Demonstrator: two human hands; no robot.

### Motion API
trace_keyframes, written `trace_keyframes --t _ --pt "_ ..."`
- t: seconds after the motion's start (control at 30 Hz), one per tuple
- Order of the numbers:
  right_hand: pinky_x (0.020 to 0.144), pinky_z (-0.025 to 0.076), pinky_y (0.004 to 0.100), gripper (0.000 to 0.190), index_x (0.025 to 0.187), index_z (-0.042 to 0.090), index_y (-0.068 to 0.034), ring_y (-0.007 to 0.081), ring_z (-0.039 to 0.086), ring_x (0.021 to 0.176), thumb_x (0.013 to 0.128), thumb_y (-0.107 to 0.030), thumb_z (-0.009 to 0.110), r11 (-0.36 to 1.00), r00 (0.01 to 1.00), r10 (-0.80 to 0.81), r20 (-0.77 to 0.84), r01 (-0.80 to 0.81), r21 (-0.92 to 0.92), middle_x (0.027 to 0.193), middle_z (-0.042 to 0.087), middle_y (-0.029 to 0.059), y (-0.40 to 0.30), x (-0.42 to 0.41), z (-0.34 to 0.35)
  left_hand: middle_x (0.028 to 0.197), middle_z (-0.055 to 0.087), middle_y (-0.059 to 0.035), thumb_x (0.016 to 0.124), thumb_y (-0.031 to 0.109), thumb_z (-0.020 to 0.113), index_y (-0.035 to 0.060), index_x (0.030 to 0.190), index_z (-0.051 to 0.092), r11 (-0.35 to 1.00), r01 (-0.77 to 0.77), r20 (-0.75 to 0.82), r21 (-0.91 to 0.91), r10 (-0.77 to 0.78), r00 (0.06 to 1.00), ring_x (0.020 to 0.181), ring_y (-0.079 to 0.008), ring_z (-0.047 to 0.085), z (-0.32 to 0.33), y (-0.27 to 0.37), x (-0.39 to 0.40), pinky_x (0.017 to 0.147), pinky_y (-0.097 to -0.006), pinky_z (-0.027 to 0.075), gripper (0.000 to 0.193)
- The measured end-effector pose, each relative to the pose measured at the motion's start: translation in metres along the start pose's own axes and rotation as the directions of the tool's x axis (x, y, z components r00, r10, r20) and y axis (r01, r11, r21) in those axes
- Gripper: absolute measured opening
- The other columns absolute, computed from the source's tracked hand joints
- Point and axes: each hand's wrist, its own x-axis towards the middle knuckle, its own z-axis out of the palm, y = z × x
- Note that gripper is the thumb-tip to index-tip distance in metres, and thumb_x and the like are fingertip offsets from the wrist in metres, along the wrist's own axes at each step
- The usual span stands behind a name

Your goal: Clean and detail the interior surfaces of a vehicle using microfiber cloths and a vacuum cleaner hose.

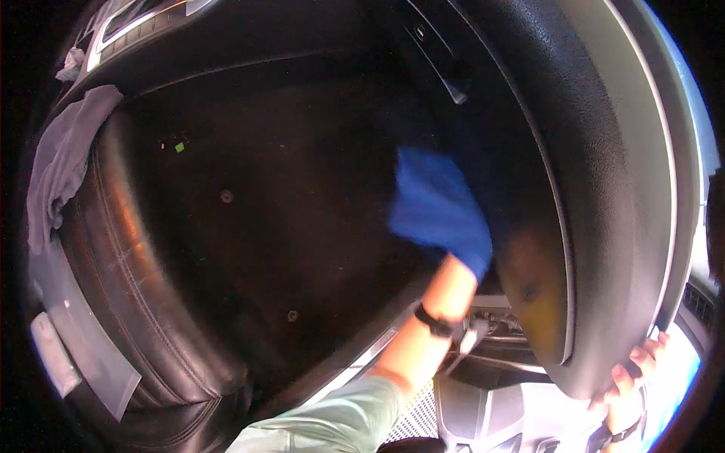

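A blue cloth [439, 198], blurred by motion, covers my left hand beside the lower inner panel of a car door. My fingers under the cloth are hidden; the bare wrist wears a black band. At the lower right, my right hand [631, 368] grips the end edge of the door [612, 215], fingers curled over it. Left of the cloth lies the dark carpeted footwell [317, 141], with a small green scrap [179, 147] and two round floor fasteners [226, 196] on it.
A black leather seat [136, 294] borders the footwell on the left. A grey cloth [68, 158] and a translucent plastic strip [90, 340] lie along it. A metallic door sill [368, 351] runs below. Outside, dark cases [481, 407] stand near a white perforated surface [416, 416].
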Motion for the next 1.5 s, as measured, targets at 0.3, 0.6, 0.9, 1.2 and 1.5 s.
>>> trace_keyframes --t 0.3,0.6,0.9,1.2,1.5 --pt "0.116 0.024 0.0682 0.065 0.140 0.053 -0.029 0.0375 0.042 0.133 0.095 -0.075 0.045 0.995 0.997 0.016 -0.070 -0.009 0.095 0.144 0.044 0.0098 0.001 -0.004 0.012 0.105 0.068 -0.0052 0.104 0.025 0.054 0.0139 0.105 0.068 0.994 0.035 0.153 -0.102 -0.019 0.988 0.088 -0.0199 0.067 0.020 -0.017 -0.023 0.065 -0.0354 0.055 0.018" --pt "0.117 0.020 0.0694 0.070 0.144 0.047 -0.027 0.0364 0.037 0.139 0.097 -0.077 0.035 0.995 0.989 -0.076 -0.131 0.083 0.053 0.150 0.040 0.0088 0.011 -0.012 0.028 0.108 0.071 -0.0050 0.106 0.036 0.047 0.0144 0.109 0.069 0.952 -0.239 0.066 -0.192 0.255 0.965 0.086 -0.0234 0.068 0.008 0.046 0.153 0.068 -0.0335 0.056 0.031" --pt "0.106 0.031 0.0710 0.077 0.128 0.061 -0.014 0.0414 0.045 0.129 0.093 -0.079 0.037 0.991 0.958 -0.085 -0.272 0.109 0.074 0.141 0.050 0.0177 0.010 0.003 0.056 0.087 0.064 -0.0060 0.095 0.028 0.054 0.0133 0.090 0.066 0.959 -0.281 0.253 0.018 0.268 0.930 0.074 -0.0251 0.063 -0.040 -0.060 -0.068 0.060 -0.0444 0.051 0.020" --pt "0.106 0.037 0.0644 0.063 0.123 0.065 -0.003 0.0467 0.053 0.127 0.090 -0.053 0.047 0.990 0.896 0.072 -0.439 -0.012 0.138 0.134 0.059 0.0236 -0.007 0.051 0.056 0.066 0.057 -0.0069 0.083 0.021 0.061 0.0122 0.072 0.063 -0.324 -0.750 0.481 0.577 0.877 -0.009 0.063 -0.0267 0.058 -0.104 -0.119 -0.095 0.052 -0.0553 0.046 0.015" --pt "0.109 0.040 0.0484 0.034 0.117 0.065 -0.009 0.0301 0.055 0.129 0.095 -0.035 0.060 -0.059 0.395 0.917 0.044 0.026 0.998 0.133 0.062 0.0126 -0.278 0.137 0.093 0.117 0.066 -0.0266 0.083 0.000 0.058 -0.0058 0.124 0.067 -0.383 -0.887 0.353 0.257 0.892 -0.283 0.081 -0.0328 0.066 -0.185 -0.159 0.022 0.057 -0.0396 0.053 0.043"
